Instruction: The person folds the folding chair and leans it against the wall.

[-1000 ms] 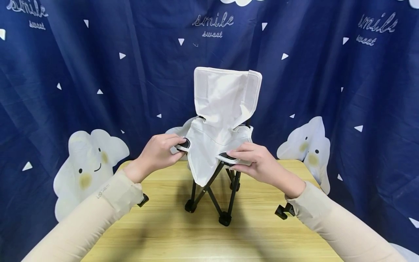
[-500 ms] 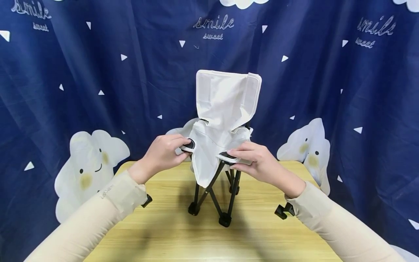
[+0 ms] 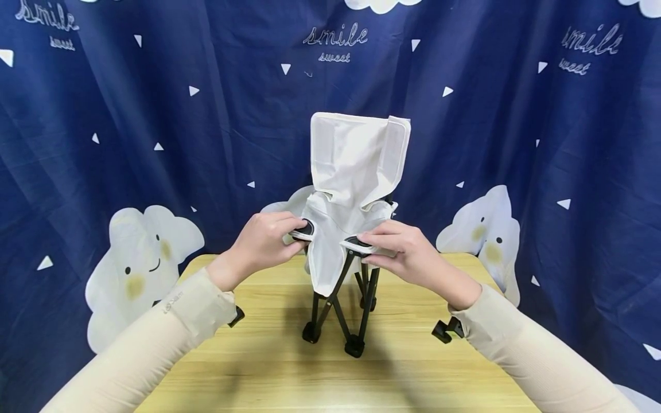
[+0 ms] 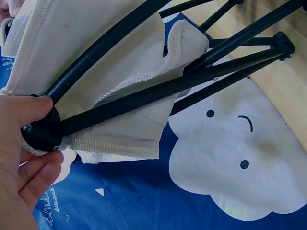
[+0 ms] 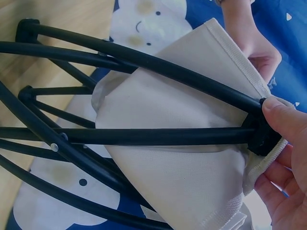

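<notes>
A small folding chair (image 3: 356, 155) with white fabric and black tube legs stands upright on the table, partly folded, its seat cloth sagging to a point in front. My left hand (image 3: 265, 241) pinches the front left seat corner, thumb and fingers around its black connector (image 4: 43, 129). The front right corner is gripped by my right hand (image 3: 400, 246), with the thumb on the black joint (image 5: 263, 132) in the right wrist view. Both wrist views show the crossed black tubes (image 5: 182, 136) and the underside of the white cloth (image 4: 120, 72).
The chair's black feet (image 3: 354, 346) rest on a light wood table (image 3: 258, 367). Behind hangs a dark blue curtain (image 3: 232, 115) printed with clouds, triangles and lettering. Black wrist mounts (image 3: 447, 331) stick out below the sleeves.
My left hand has moved right, bringing the left corner closer to the right one. The front left foot has slid right too, and the chair has narrowed. My right hand stays nearly in place.
</notes>
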The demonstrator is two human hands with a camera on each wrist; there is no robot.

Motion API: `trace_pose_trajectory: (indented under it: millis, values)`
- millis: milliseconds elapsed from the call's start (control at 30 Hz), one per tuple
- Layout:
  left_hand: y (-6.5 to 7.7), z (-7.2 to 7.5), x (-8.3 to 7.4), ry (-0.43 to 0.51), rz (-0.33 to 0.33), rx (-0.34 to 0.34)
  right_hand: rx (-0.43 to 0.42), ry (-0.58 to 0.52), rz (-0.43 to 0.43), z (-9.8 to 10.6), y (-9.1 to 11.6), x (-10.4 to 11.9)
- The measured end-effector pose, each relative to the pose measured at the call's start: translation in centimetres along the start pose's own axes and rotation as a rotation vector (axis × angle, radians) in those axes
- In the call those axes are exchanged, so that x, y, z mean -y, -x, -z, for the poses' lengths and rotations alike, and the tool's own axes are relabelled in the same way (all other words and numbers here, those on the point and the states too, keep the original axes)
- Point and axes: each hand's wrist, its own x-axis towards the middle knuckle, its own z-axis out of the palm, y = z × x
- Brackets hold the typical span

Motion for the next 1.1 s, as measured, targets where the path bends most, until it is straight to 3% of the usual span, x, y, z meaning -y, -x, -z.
trace_pose_trajectory:
  millis: [1100]
  values:
    - [-2.4, -1.1, -2.1, -0.052, -0.069, -0.011, -0.018, 0.024, -0.02, 0.2, -0.3, -0.3]
